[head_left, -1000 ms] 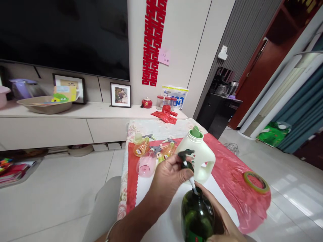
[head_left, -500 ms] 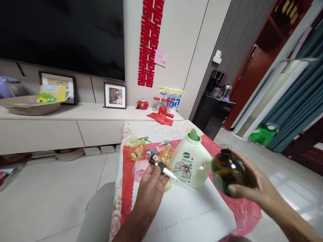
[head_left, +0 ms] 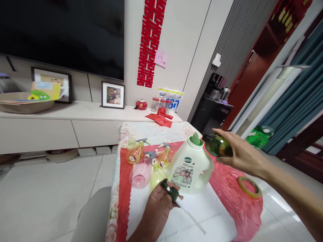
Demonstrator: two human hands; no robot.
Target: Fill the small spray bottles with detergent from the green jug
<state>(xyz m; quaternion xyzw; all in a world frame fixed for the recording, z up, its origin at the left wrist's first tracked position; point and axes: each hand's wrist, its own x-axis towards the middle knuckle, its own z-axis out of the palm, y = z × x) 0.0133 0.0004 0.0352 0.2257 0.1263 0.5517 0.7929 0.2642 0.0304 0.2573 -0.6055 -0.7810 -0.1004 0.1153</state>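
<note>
In my left hand [head_left: 160,205] is a dark green pump head [head_left: 173,193], its long white tube slanting down to the right over the white sheet. My right hand [head_left: 233,151] is wrapped round a dark green bottle [head_left: 217,145], tipped on its side with its neck close to the mouth of the large pale green detergent jug [head_left: 189,164]. The jug stands uncapped, a green spout showing in its opening. Whether any liquid flows from the bottle I cannot tell. Left of the jug lie a pink bottle [head_left: 140,173] and a yellow bottle [head_left: 157,174].
Amber bottles [head_left: 136,153] and grey spray heads [head_left: 152,154] lie farther back on the red plastic sheet [head_left: 123,205]. A roll of tape [head_left: 249,187] rests at the right. Behind the table stands a low cabinet [head_left: 98,114] with jars and framed photos.
My right hand has turned the bottle sideways and brought it left toward the jug's mouth. My left hand has moved down and right with the pump head.
</note>
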